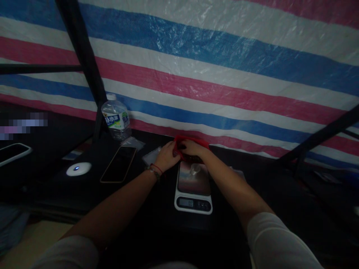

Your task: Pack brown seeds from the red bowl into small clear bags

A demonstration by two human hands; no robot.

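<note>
We see the soft, bright red pouch (200, 141) standing on the black tabletop (162, 192), just behind the white digital scale with a shiny brownish platform (194, 185). Our hands are close together on it: the left hand (167, 155) is pinched on the pouch's left edge, and the right hand (193, 148) has its fingers down in the mouth. We cannot tell whether those fingers are closed on anything.

We judge the pouch light and limp, likely to fold or slump if let go, with little risk of breaking. The rim looks the best place to take hold, one side pinched so the mouth stays spread; gripping the middle would probably squash it shut.

As for containers, what the pouch holds is hidden by our fingers and the dim light. On the scale's platform sits a small, clear, round cup-like piece (195, 170), probably very light and easily nudged; we make out nothing inside it. Two clear, flat plastic packets (152, 156) (133, 142) lie left of our hands, their contents unclear. Behind them stands a clear plastic bottle with a white cap and a blue-green label (116, 118); we cannot make out any liquid level.
</note>
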